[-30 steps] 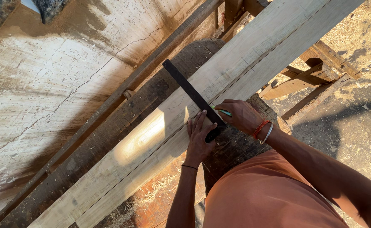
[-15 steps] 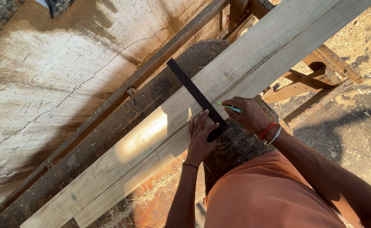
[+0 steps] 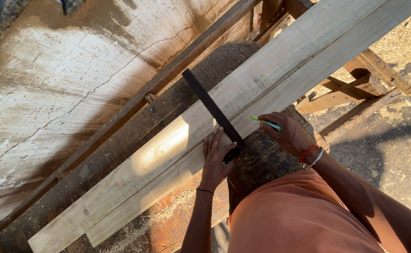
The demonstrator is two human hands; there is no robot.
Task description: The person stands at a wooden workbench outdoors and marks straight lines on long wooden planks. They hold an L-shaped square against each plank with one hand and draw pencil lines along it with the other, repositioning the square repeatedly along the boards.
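A long pale wooden plank (image 3: 280, 70) runs diagonally from the lower left to the upper right. A black try square (image 3: 210, 107) lies across it. My left hand (image 3: 216, 159) presses flat on the plank's near edge, over the square's stock. My right hand (image 3: 289, 133) holds a green pencil (image 3: 266, 123) with its tip against the plank, just right of the square's blade. A red thread and a metal bangle circle my right wrist.
The plank rests on a dark, worn wooden workbench (image 3: 121, 140). A cracked whitish wall (image 3: 51, 70) lies to the left. Wooden trestle legs (image 3: 355, 84) stand to the right over sawdust-covered ground (image 3: 392, 140). My orange garment fills the lower right.
My right hand has shifted slightly right along the plank, away from the square, with the pencil showing more clearly. My left hand stays pressed on the square.
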